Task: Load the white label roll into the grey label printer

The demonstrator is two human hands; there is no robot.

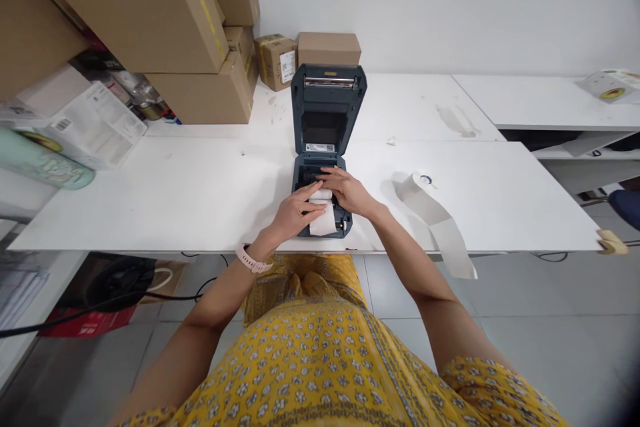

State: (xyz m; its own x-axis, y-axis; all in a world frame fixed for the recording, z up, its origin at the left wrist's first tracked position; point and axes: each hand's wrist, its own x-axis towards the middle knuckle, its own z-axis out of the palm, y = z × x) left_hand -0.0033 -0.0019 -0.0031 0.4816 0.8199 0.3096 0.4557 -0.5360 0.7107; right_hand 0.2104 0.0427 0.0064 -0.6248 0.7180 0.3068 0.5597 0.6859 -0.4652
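Leftmost, a green bottle [47, 159] lies tilted by the table's [500, 193] left edge; what bears its weight cannot be made out. Just beside it, a white box [100, 121] with printed labels. Next, toward the far left corner, stacked cartons [200, 99]; then, along the far edge, a small carton [273, 65] with yellow tape and a white label, and a plain carton [329, 48] close to its right.

Left hand [296, 212], pale pink band [253, 260] at the wrist: palm down, fingers slightly parted, fingertips on the white paper [323, 217] in the printer [330, 110]. Whether thumb and finger pinch it: cannot tell.

Printer: dark, at the middle of the near edge, lid raised and leaning back toward the far edge. Paper sits inside as a roll, its strip running down toward the near edge.

Right hand [353, 195]: reaches in from the right, fingers extended and slightly spread over the interior, beside the roll's right end. Thumb hidden; grip cannot be judged.

Right of the printer, well apart from it: a loose roll [413, 189], its unwound strip crossing the near edge and hanging below. Dark ring [426, 179] at its right side.
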